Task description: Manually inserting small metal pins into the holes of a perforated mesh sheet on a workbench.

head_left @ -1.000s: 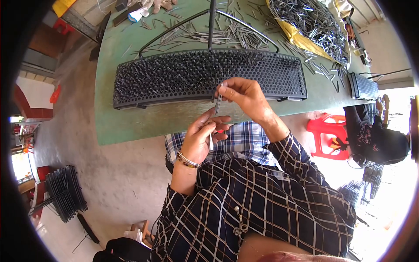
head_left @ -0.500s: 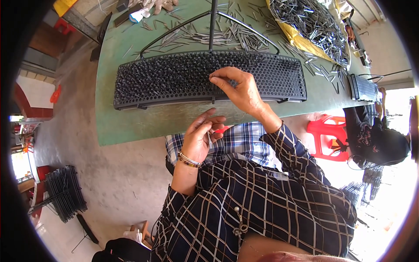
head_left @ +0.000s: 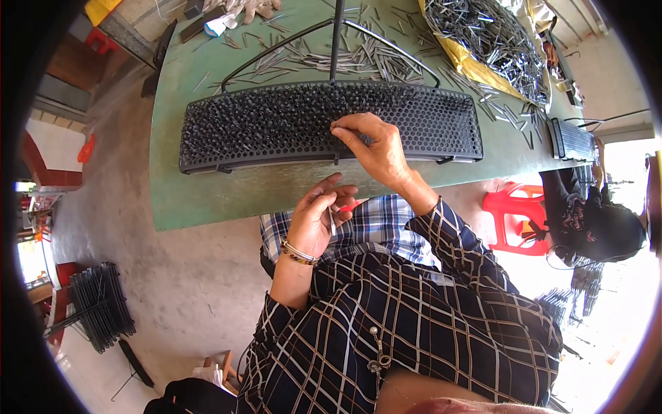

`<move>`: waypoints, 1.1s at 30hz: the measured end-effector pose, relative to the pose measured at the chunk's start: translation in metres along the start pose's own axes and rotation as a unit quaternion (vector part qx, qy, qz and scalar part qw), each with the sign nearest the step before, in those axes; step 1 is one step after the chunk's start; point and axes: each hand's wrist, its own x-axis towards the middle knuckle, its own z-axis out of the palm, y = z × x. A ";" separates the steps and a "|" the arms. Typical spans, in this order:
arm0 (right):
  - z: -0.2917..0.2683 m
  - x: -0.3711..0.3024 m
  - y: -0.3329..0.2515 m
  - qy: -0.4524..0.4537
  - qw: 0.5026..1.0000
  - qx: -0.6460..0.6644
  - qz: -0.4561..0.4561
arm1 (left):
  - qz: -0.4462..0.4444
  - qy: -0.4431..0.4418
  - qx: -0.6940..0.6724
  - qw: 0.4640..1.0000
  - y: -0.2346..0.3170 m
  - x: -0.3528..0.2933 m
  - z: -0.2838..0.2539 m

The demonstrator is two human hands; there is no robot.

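Note:
A long, slightly curved black panel (head_left: 441,127) full of round holes lies across the near side of the green table. Dark, thin pieces stand densely in its left and middle holes, while many holes toward its right end are bare. At the panel's middle, my right hand (head_left: 378,148) pinches with thumb and forefinger against the holes; whatever is between the tips is hidden. Below the panel's near edge, my left hand (head_left: 318,214) is half curled, palm up, over my lap. A thin, shiny grey strip (head_left: 333,223) shows under its fingers.
Loose thin grey strips (head_left: 386,58) lie scattered behind the panel, around its black pole and braces (head_left: 335,41). A yellow-edged sack (head_left: 496,48) heaped with similar pieces sits far right. A person (head_left: 593,221) works beside a red stool (head_left: 507,224). Gloves (head_left: 252,8) lie far left.
My right hand has lowered slightly toward the panel, its pinched fingertips staying near the middle holes. My left hand keeps almost the same place and pose.

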 end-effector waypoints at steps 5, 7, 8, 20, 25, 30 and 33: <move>0.008 -0.005 0.002 0.027 0.999 0.011 0.016 | 0.002 -0.004 -0.008 1.000 -0.001 -0.002 -0.001; 0.007 -0.005 0.003 0.023 0.998 -0.042 -0.040 | 0.004 -0.006 -0.008 1.000 0.000 -0.002 -0.001; 0.007 -0.005 0.003 0.023 0.998 -0.042 -0.041 | 0.005 -0.006 -0.009 1.000 -0.001 -0.003 -0.002; 0.002 -0.004 -0.006 -0.028 0.979 -0.165 -0.113 | 0.018 -0.008 -0.004 1.000 -0.004 -0.009 -0.001; -0.006 -0.004 -0.012 -0.029 0.980 -0.168 -0.100 | 0.038 -0.020 -0.089 0.995 -0.003 -0.007 -0.007; -0.024 -0.029 -0.048 -0.190 0.972 -0.041 -0.134 | 0.101 -0.060 -0.184 0.976 0.004 0.000 -0.016; -0.028 -0.047 -0.058 -0.225 0.961 -0.028 -0.159 | 0.084 -0.076 -0.199 0.973 0.005 0.006 -0.003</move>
